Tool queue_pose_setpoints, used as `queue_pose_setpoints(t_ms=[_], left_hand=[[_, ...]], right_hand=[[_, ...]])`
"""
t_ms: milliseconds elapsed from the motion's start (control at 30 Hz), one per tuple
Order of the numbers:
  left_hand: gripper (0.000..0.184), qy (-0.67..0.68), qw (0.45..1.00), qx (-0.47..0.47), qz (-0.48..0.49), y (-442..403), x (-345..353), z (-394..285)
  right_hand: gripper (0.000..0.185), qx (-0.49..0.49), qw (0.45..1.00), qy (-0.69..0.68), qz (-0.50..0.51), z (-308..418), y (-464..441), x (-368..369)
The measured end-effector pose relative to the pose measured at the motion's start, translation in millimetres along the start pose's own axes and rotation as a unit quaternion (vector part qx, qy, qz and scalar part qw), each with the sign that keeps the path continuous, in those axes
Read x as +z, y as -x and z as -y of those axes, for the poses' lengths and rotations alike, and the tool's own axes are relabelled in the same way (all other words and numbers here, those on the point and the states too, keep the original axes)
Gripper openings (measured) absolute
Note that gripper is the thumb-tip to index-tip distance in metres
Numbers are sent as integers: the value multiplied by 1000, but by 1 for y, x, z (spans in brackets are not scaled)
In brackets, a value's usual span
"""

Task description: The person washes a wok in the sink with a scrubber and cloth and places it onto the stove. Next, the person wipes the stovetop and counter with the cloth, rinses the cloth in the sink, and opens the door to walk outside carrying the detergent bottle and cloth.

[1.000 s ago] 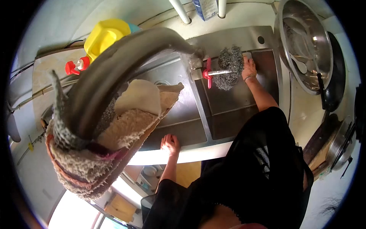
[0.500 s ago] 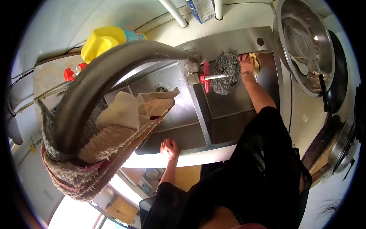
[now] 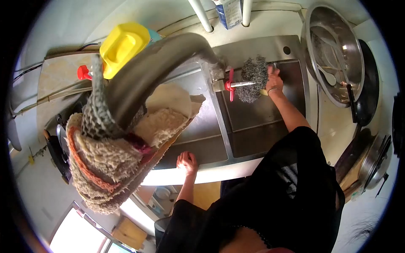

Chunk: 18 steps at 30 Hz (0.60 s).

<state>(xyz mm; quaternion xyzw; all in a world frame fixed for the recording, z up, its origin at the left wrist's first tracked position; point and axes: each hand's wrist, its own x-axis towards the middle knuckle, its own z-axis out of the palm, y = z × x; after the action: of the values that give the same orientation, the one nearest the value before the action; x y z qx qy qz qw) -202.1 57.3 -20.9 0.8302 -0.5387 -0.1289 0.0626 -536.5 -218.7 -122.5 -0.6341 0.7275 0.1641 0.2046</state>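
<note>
My right hand (image 3: 275, 79) is down in the right basin (image 3: 270, 111) of the steel sink, pressing a pale yellow cloth (image 3: 264, 92) against the basin near its back. Only a small part of the cloth shows; the rest is hidden by my hand and a steel wool scourer (image 3: 254, 80). That grey scourer hangs on the tap's side spout, beside the red tap handle (image 3: 231, 85). My left hand (image 3: 187, 162) is curled into a loose fist at the front edge of the left basin, with nothing visible in it.
A thick bent faucet (image 3: 156, 63), draped with shaggy cloths (image 3: 114, 164), arches over the left basin (image 3: 202, 126). A yellow jug (image 3: 125, 48) stands behind it. Right of the sink are a steel bowl (image 3: 314, 55) holding utensils and a black pan (image 3: 369, 84).
My right hand has shifted slightly down and left, and the yellow cloth has moved from its right to its left side. My left hand stays put. The camera view has shifted slightly.
</note>
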Motion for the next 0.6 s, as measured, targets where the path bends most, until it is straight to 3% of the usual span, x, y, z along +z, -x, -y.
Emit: queue_pose_setpoints(t_ms=[33, 67, 133, 167, 200, 267, 300, 367, 433, 567, 600], left_hand=[[8, 0, 1000, 2, 1, -1, -1, -2], [8, 1, 1000, 5, 2, -1, -1, -5], [8, -4, 1000, 9, 2, -1, 2, -2], [8, -11, 1000, 7, 7, 1, 3, 1], [8, -13, 1000, 8, 8, 0, 2, 1], [8, -5, 1000, 13, 13, 0, 1, -1], [8, -5, 1000, 12, 15, 1, 2, -1], [9, -23, 1000, 16, 3, 0, 4, 1], [9, -16, 1000, 20, -8, -1, 6, 1], [9, 0, 1000, 9, 7, 0, 4, -1], [9, 0, 1000, 9, 7, 0, 5, 0]], right_hand=[[58, 104, 981, -153, 57, -2, -6, -4], [58, 106, 981, -153, 54, -9, -10, 8], [64, 64, 987, -107, -104, -15, -17, 41], [57, 53, 980, -118, -153, -17, -21, 50], [57, 55, 980, -119, -151, -17, -29, 50], [62, 120, 985, -126, 17, -14, -42, 38], [67, 111, 990, -85, 27, 0, -26, 8], [67, 136, 984, -117, 24, 1, -38, 15], [60, 138, 982, -120, -46, 5, -56, 35], [51, 133, 981, -141, 0, 9, -58, 25], [47, 116, 989, -85, 25, 10, -57, 26]])
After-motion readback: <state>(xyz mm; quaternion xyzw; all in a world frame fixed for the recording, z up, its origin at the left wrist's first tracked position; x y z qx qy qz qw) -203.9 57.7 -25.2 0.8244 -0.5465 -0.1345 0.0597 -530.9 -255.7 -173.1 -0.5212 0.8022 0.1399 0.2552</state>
